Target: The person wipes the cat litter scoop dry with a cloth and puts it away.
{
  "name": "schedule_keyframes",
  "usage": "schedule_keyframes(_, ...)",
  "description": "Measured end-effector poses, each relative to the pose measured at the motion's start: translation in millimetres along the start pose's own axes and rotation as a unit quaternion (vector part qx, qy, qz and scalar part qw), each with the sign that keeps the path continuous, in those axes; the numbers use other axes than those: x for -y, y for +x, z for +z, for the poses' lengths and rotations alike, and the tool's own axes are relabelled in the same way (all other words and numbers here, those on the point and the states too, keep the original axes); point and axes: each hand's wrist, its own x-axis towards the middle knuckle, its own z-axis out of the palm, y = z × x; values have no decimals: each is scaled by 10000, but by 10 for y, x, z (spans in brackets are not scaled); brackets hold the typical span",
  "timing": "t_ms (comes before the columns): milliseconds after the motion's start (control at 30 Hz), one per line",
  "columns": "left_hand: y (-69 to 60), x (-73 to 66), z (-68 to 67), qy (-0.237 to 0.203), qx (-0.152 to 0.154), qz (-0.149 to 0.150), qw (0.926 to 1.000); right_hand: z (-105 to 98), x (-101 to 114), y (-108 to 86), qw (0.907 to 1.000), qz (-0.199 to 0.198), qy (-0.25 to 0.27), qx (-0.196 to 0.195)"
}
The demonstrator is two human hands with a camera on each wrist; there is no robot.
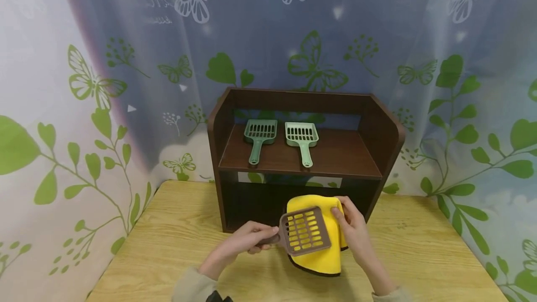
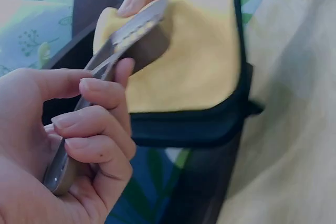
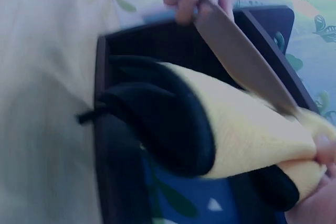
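Note:
My left hand [image 1: 250, 237] grips the handle of a brown slotted litter scoop [image 1: 305, 231], its fingers curled round it in the left wrist view. The scoop's head points right, in front of a yellow cloth [image 1: 320, 262] with a dark edge. At its upper right, the cloth is pinched by my right hand [image 1: 353, 223], thumb in front. It hangs down behind the scoop, and its dark reverse side [image 3: 157, 124] shows in the right wrist view. Whether cloth and scoop touch at every edge I cannot tell.
A dark brown two-tier shelf [image 1: 299, 171] stands on the wooden table [image 1: 176, 246] behind my hands. Upon its upper board lie a dark green scoop [image 1: 260, 135] and a pale green scoop [image 1: 303, 139]. A patterned curtain [image 1: 260, 27] hangs behind.

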Motion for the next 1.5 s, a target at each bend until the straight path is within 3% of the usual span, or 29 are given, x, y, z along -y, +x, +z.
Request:
schedule_keyframes(200,40,80,64,-464,-129,-57,9988,163,-92,-101,9927,658,651,-779)
schedule_keyframes(367,46,108,79,-773,-489,-117,9957,208,-147,-189,9894,772,846,-894)
schedule_keyframes(533,64,118,111,-1050,-544,-118,9929,218,-148,-260,9843,936,1174,-928)
schedule_keyframes(633,81,128,148,-1283,-671,-102,9894,238,-117,-279,9768,1080,1442,-1159)
schedule_keyframes(733,93,143,199,-1467,-672,-139,9868,276,-73,-273,9676,1064,1597,-1643)
schedule_keyframes(867,104,146,287,-1661,-565,-217,9842,338,-41,-247,9599,589,1460,-2319)
schedule_keyframes(1033,131,115,402,-1907,-601,-170,9797,450,-55,-253,9572,-421,1104,-2642)
schedule_keyframes(1167,167,72,474,-2155,-704,-124,9739,570,-64,-292,9592,-985,1042,-2436)
schedule_keyframes(1333,230,10,497,-2396,-912,-123,9665,761,-81,-394,9691,-1249,730,-1999)
schedule_keyframes(1500,251,-55,519,-2834,-710,-154,9562,920,-70,-489,9692,-1521,688,-1813)
